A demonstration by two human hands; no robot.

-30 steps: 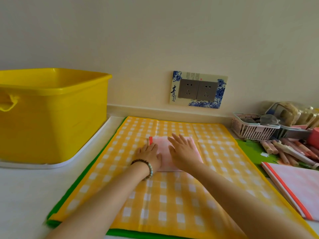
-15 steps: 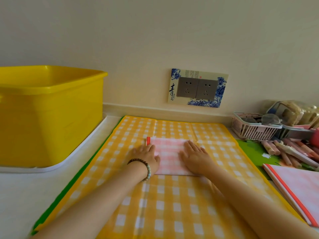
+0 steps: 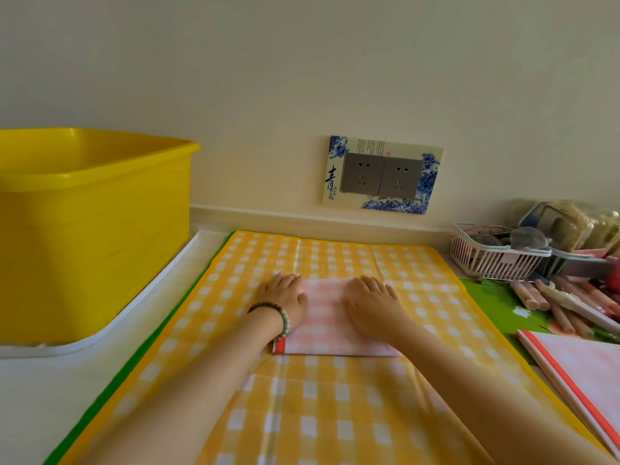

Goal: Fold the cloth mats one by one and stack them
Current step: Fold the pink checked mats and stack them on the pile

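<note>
On the yellow checked mat (image 3: 335, 414) lies the folded pink checked mat (image 3: 327, 327). The left hand (image 3: 285, 293) and the right hand (image 3: 372, 300) press it with flat, straight fingers, gripping nothing. For a sharp crease, I think, press evenly out to the edges.

Small folded pink-and-white checked cloth mat (image 3: 330, 327), red strip at its near left corner, lies flat on a large yellow-and-white checked cloth mat (image 3: 335, 414) spread over a green sheet (image 3: 110, 394) on the white surface (image 3: 50, 397). Left hand (image 3: 285, 295), beaded bracelet (image 3: 281, 317) at the wrist, presses palm-down on the pink mat's left edge. Right hand (image 3: 372, 303) presses flat on its right part, fingers (image 3: 369, 283) straight, pointing to the wall. Hands apart, pink checks showing between them. Far left: yellow plastic tub (image 3: 90, 236) on a white tray (image 3: 141, 313). Right edge: another pink mat with a red border (image 3: 583, 374); behind it a pink plastic basket (image 3: 493, 260).
</note>
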